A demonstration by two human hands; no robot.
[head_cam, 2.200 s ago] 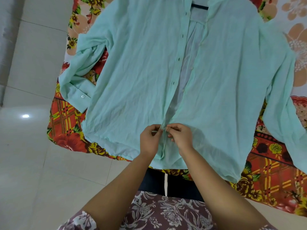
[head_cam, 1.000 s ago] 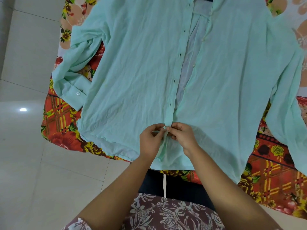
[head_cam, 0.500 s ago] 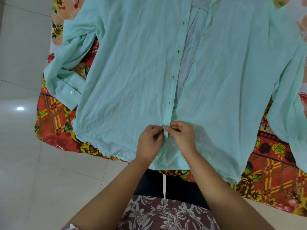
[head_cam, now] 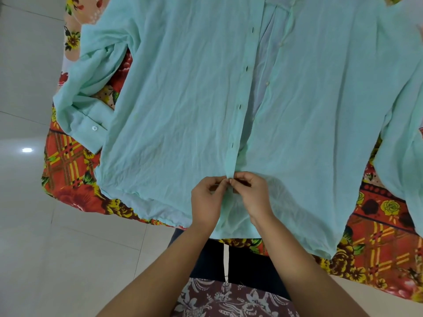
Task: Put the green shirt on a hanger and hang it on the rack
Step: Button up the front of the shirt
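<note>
Maroon floral fabric of your own clothing (head_cam: 229, 300) sits nearest the camera, and from it both bare forearms reach forward to meet at the lower front of the green shirt (head_cam: 171, 99). The shirt lies spread front-up on a red-and-yellow floral bedsheet (head_cam: 68, 170), its hem nearest you at the bed's near edge. Your left hand (head_cam: 207, 197) and right hand (head_cam: 251, 193) are fingertip to fingertip, each with fingers curled and pinching the shirt's front edges at one spot low on the buttonhole strip (head_cam: 238, 115). The button there is hidden between your fingers, so you cannot tell whether it is through its hole. What the next move turns on, as I judge it, is that this strip runs as one long line straight away from your hands toward the collar end, leaning slightly to your right. The next buttonhole (head_cam: 232, 145) lies just beyond your fingertips along that line, on your left hand's side. The matching row of small buttons (head_cam: 267, 83) sits on the other front, on your right hand's side, and both hands are about equally near. Farther up, the two fronts part and show the paler inside of the back. The collar, any hanger and the rack are out of view. Far to your left the folded sleeve cuff (head_cam: 87, 124) rests on the sheet, beside the pale tiled floor (head_cam: 29, 225)
</note>
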